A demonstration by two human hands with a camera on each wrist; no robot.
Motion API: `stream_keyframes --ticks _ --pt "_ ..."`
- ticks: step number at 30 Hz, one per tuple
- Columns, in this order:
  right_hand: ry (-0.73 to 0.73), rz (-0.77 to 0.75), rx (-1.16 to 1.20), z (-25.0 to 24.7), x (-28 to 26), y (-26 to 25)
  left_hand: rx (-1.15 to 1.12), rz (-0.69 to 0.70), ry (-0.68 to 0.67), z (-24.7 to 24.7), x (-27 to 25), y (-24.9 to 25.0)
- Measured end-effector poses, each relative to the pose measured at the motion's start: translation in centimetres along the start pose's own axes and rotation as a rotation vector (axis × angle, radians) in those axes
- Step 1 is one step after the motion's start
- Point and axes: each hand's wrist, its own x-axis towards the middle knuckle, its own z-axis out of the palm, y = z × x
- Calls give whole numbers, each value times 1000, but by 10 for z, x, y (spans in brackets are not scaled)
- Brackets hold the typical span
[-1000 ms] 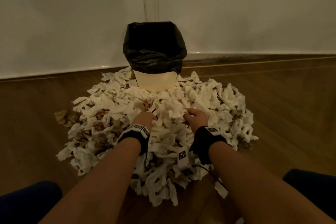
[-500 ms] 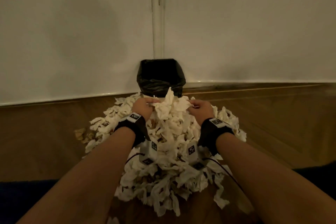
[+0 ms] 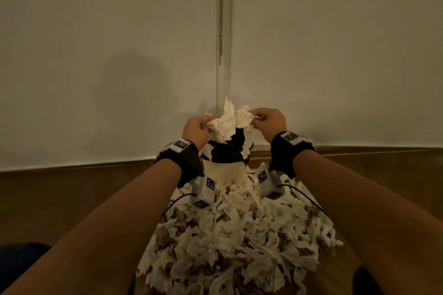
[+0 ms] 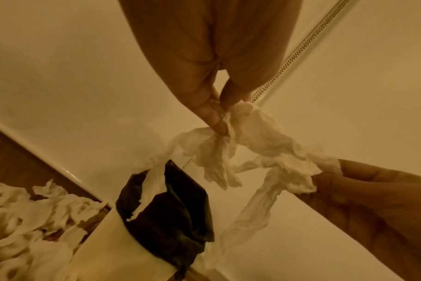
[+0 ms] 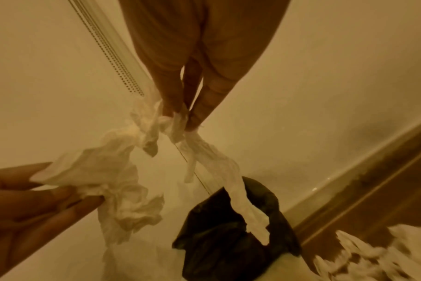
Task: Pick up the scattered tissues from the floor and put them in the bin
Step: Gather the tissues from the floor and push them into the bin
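A bunch of white crumpled tissues (image 3: 226, 122) hangs in the air between both hands, right above the bin (image 3: 224, 171), a cream tub with a black liner (image 4: 166, 209). My left hand (image 3: 197, 128) pinches the left end of the bunch (image 4: 252, 136) between thumb and fingertips (image 4: 218, 121). The right end (image 5: 151, 121) is pinched by my right hand (image 3: 269, 120). Loose strands (image 5: 240, 199) dangle down towards the liner (image 5: 228, 233). A big heap of tissues (image 3: 239, 242) covers the floor in front of the bin.
The bin stands against a white wall (image 3: 96, 55) with a thin metal chain (image 3: 220, 19) hanging above it. Brown wooden floor (image 3: 72, 199) lies on both sides of the heap. Wrist cameras with black cables (image 3: 203, 189) hang under my forearms.
Both hands gripped tissues in the heap, then lifted the bunch up and forward; it now hangs over the bin. The view has tilted upward.
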Motion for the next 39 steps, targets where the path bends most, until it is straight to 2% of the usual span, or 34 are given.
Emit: stream_keyframes --ticks 8,14,19,25,29,31,34,36,39 --pt "15 -72 37 -9 45 -31 -116 66 75 -5 39 35" --pt "30 -72 78 4 72 -19 -308 52 116 4 75 34" --pt "6 -70 -12 31 84 17 -401 -73 146 24 92 -6" --pt "-54 -25 -232 68 80 61 -251 -124 152 46 77 -76" --pt "-231 92 -319 83 72 71 -172 -198 85 53 73 -96" --pt "-332 120 -295 87 67 72 -260 -312 46 54 75 -96" --pt "-325 98 -305 85 63 74 -517 -449 60 56 78 -90" --pt "-298 107 -336 80 62 79 -605 -453 73 56 76 -86" --pt "-225 133 -338 72 58 87 -599 -399 97 54 67 -80"
